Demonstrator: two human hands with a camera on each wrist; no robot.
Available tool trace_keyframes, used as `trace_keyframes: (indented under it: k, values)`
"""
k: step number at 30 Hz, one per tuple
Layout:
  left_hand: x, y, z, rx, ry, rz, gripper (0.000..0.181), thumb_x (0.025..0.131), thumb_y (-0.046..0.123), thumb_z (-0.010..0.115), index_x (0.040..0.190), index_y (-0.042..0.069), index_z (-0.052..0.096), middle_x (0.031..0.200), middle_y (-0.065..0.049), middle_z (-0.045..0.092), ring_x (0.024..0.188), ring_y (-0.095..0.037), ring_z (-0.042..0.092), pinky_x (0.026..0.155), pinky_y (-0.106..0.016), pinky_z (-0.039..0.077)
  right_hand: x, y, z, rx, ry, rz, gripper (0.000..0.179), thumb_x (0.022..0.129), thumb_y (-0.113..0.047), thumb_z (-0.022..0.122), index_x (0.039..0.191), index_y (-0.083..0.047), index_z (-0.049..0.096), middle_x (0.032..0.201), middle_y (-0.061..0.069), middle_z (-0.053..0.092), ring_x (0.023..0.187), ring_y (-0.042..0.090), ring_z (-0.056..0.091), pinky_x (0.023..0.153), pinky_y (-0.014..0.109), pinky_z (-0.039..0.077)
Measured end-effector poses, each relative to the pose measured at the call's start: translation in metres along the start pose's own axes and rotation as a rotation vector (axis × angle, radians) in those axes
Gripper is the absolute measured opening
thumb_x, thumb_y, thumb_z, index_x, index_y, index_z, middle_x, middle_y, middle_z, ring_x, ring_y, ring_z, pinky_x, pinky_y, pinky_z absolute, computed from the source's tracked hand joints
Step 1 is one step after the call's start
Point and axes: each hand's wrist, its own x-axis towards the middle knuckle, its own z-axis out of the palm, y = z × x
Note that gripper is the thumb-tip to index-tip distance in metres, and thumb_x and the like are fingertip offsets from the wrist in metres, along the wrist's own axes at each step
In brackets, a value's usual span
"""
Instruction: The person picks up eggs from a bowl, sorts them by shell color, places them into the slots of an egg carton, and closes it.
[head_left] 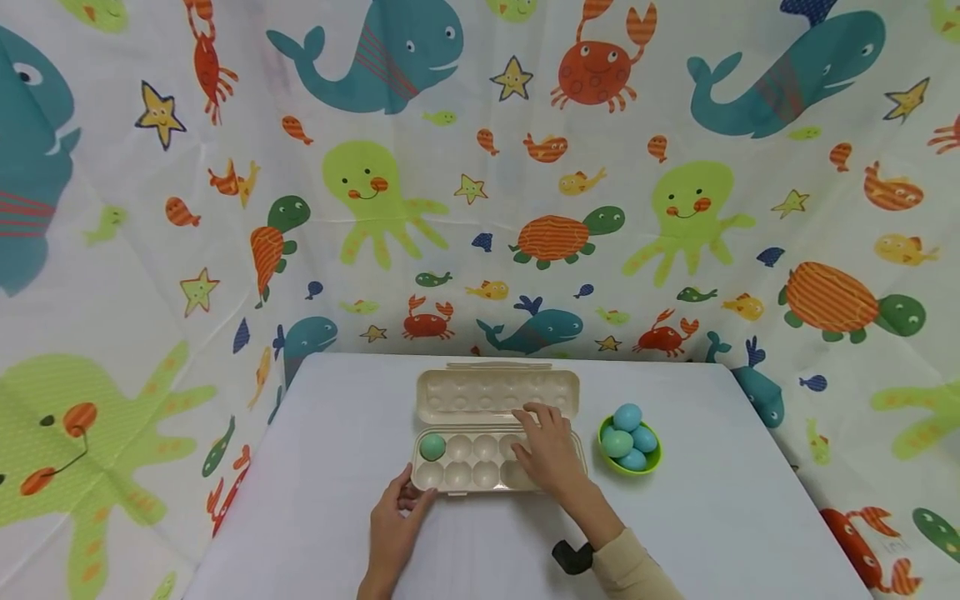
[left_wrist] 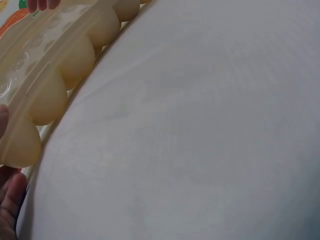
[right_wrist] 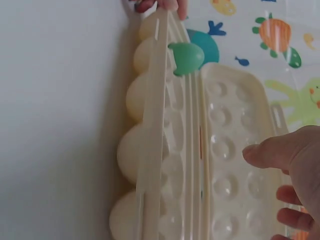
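A cream plastic egg carton [head_left: 471, 475] lies with its dimpled lid [head_left: 497, 414] folded back. One green egg [head_left: 432, 447] sits in the back-left cup; in the right wrist view the green egg [right_wrist: 188, 58] shows beyond a row of hollow cups. My left hand [head_left: 393, 529] grips the carton's front-left corner, thumb at the rim and fingers lower down. Over the right part of the carton is my right hand [head_left: 553, 452], its fingers spread and holding nothing. It hides some of the right-hand cups. In its wrist view, the thumb [right_wrist: 267, 151] appears in front of the lid.
A lime-green bowl [head_left: 626, 472] with several blue and green eggs [head_left: 628, 416] stands right of the carton. Everything rests on a white table [head_left: 337, 417]. A sea-animal curtain [head_left: 465, 225] hangs behind and at both sides. A black band [head_left: 573, 557] is at my right wrist.
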Motion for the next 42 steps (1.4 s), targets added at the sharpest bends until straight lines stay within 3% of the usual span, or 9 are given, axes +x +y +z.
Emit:
trace_keyframes:
  k: [9, 17, 23, 29, 37, 42]
  values:
    - [0.004, -0.003, -0.002, -0.006, 0.033, -0.006, 0.058, 0.076, 0.018, 0.088, 0.129, 0.008, 0.066, 0.086, -0.002, 0.073, 0.065, 0.001, 0.059, 0.06, -0.012, 0.047, -0.011, 0.023, -0.018, -0.054, 0.01, 0.027, 0.057, 0.077, -0.018, 0.087, 0.127, -0.011, 0.062, 0.131, 0.014, 0.055, 0.118, 0.035, 0.049, 0.09, 0.052, 0.045]
    - [0.006, 0.004, 0.001, 0.002, 0.011, -0.028, 0.06, 0.077, 0.019, 0.088, 0.13, 0.006, 0.065, 0.088, -0.003, 0.072, 0.068, 0.001, 0.058, 0.061, -0.012, 0.048, -0.023, 0.046, -0.031, -0.095, 0.051, 0.049, 0.062, 0.073, -0.016, 0.089, 0.128, -0.009, 0.061, 0.133, 0.017, 0.054, 0.12, 0.038, 0.047, 0.089, 0.054, 0.044]
    - [0.005, 0.005, 0.002, 0.009, 0.008, -0.038, 0.06, 0.078, 0.021, 0.087, 0.131, 0.007, 0.064, 0.088, -0.002, 0.072, 0.068, 0.001, 0.057, 0.061, -0.012, 0.047, -0.034, 0.066, -0.039, -0.066, 0.073, 0.08, 0.065, 0.069, -0.01, 0.091, 0.126, -0.005, 0.061, 0.132, 0.021, 0.054, 0.119, 0.043, 0.047, 0.084, 0.054, 0.042]
    - [0.003, 0.001, 0.002, 0.012, 0.016, -0.028, 0.059, 0.077, 0.02, 0.087, 0.13, 0.005, 0.065, 0.086, -0.002, 0.072, 0.067, 0.001, 0.058, 0.061, -0.012, 0.047, -0.047, 0.078, -0.048, -0.102, 0.047, 0.134, 0.065, 0.067, -0.007, 0.091, 0.125, -0.003, 0.063, 0.132, 0.022, 0.055, 0.119, 0.045, 0.049, 0.088, 0.06, 0.045]
    - [0.001, 0.002, 0.001, 0.048, 0.001, -0.03, 0.059, 0.08, 0.024, 0.085, 0.131, 0.004, 0.063, 0.088, -0.003, 0.073, 0.068, 0.003, 0.057, 0.06, -0.013, 0.047, -0.065, 0.092, -0.043, -0.074, 0.061, 0.169, 0.059, 0.067, 0.001, 0.087, 0.122, -0.001, 0.064, 0.129, 0.025, 0.057, 0.116, 0.049, 0.051, 0.092, 0.066, 0.045]
    - [-0.002, 0.003, 0.002, 0.059, 0.006, -0.023, 0.059, 0.079, 0.023, 0.086, 0.13, 0.004, 0.064, 0.086, -0.002, 0.072, 0.067, 0.002, 0.057, 0.06, -0.014, 0.048, -0.074, 0.099, -0.037, -0.089, 0.071, 0.162, 0.053, 0.068, 0.004, 0.085, 0.118, 0.0, 0.066, 0.124, 0.025, 0.059, 0.11, 0.048, 0.054, 0.085, 0.062, 0.049]
